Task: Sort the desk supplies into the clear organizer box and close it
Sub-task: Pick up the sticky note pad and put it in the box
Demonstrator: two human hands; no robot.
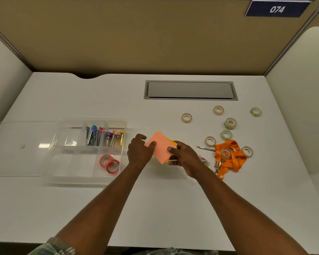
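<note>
1. Box (92,120) stands open on the counter (155,208), just left of the hands. Its lid (22,148) lies flat beside it, further to the left.
2. Three compartments are filled: clips (93,136) in the back middle one, tubes (114,138) in the back right one, and two rolls of red tape (110,163) in the front right one. The other compartments look empty to me.
3. The left hand (139,151) and the right hand (184,157) together hold a stack of notes (160,146) just above the counter, beside the right wall of the box. Each hand pinches one edge, with the thumb on top. The notes are not in the box yet.
4. Much is left on the right side of the counter: several tape rolls (230,123) lying apart from each other, an orange lanyard (230,155) with one roll on top of it, a pencil (205,148), and a small bag (203,160) of coloured pieces, partly hidden behind the right hand.
5. I judge the task less than half done. The notes come next, then the right side must be cleared, and the lid goes on last.
</note>
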